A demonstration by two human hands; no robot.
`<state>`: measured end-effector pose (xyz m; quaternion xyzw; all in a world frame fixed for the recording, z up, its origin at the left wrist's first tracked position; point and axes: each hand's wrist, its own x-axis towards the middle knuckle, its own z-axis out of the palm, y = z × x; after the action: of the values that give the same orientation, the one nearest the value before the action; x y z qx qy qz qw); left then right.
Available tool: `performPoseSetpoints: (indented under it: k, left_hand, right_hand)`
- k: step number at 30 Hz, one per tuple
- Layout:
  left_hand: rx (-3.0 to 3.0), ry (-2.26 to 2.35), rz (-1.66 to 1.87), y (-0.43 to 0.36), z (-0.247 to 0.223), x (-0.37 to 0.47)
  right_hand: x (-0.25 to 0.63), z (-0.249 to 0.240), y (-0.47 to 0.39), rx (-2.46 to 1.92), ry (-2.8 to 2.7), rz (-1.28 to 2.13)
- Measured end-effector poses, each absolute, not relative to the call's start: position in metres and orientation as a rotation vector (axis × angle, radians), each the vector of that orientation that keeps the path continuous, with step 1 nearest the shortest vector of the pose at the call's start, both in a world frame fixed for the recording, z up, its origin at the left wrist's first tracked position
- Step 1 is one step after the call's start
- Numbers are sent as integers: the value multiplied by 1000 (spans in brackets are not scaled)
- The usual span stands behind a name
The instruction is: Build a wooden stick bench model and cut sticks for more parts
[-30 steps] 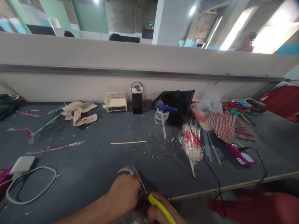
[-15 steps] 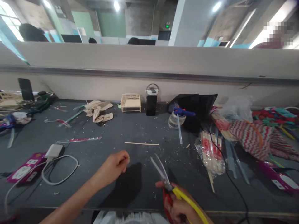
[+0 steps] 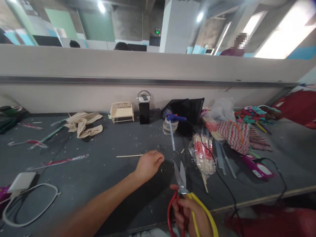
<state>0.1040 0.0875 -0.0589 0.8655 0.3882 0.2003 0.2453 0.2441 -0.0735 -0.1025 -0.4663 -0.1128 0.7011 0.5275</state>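
My right hand (image 3: 189, 214) grips a pair of scissors (image 3: 182, 184) with one red and one yellow handle. The blades point away from me and stand apart with nothing between them. My left hand (image 3: 149, 165) hovers over the dark table, left of the blades, its fingers curled in. Whatever the fingertips may hold is hidden. Behind that hand lies a thin wooden stick (image 3: 128, 156), its right end covered by the hand. A short stick offcut (image 3: 182, 151) rests beyond the scissors.
At the back stand a miniature wooden bench (image 3: 122, 112) and a black phone (image 3: 144, 113). A blue glue gun (image 3: 175, 117) rests on a roll of clear tape (image 3: 170, 126). Wrapped sticks (image 3: 203, 153) and a black cable (image 3: 219, 174) lie at right, crumpled brown paper (image 3: 84, 123) at left.
The view has swung to the right. My left hand has moved right, over the end of the stick. In my right hand, the scissors' blades and handles have spread wider.
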Motion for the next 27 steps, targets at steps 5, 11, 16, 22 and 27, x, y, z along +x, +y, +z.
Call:
performPoseSetpoints:
  k: [5,11,16,22,27]
  left_hand:
    - [2457,1095,399,111,-82,183]
    - [2415,1157,322,121,-96,243]
    - [2315,1139,243,132,-92,252]
    - [2056,1089,301,118,-80,201]
    - [1438,953,421,65,-69,131]
  right_hand:
    - [248,-101,-73,-1029,-128,1582]
    - [248,-104,-71,-987,-91,1560]
    - [248,-108,-71,-984,-105,1564]
    - [248,-110,-73,-1024,-161,1548]
    - [247,-100,-67,-1136,-456,1372]
